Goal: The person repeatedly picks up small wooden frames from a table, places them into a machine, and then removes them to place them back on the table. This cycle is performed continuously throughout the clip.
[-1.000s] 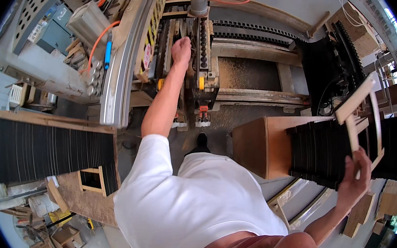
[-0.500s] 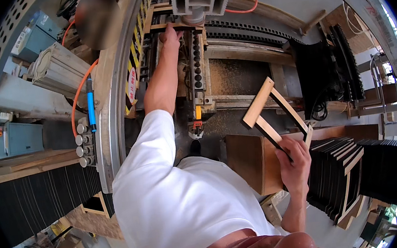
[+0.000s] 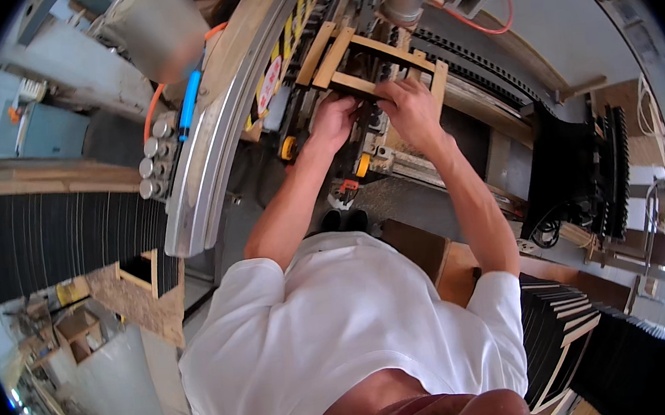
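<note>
A rectangular wooden frame [image 3: 355, 82] with pale wood faces and black sides lies over the machine bed, both my hands at its near rail. My left hand [image 3: 334, 121] has its fingers curled against the rail's underside. Beside it, my right hand [image 3: 411, 110] pinches the same rail farther right, toward the corner. Close to the frame's left end is another pale wooden strip [image 3: 315, 54]; whether it belongs to a second frame I cannot tell. My palms hide part of the near rail.
A machine head [image 3: 401, 5] hangs beyond the frame. A metal rail [image 3: 217, 130] with a yellow-black striped strip runs along the left. Stacked black frames [image 3: 60, 206] stand at left, with more frames [image 3: 556, 322] at lower right. A brown box [image 3: 416, 243] sits near my body.
My right hand has brought the wooden frame from the right onto the machine bed. My left hand has drawn back from under the machine head to the frame's near rail. The view has turned.
</note>
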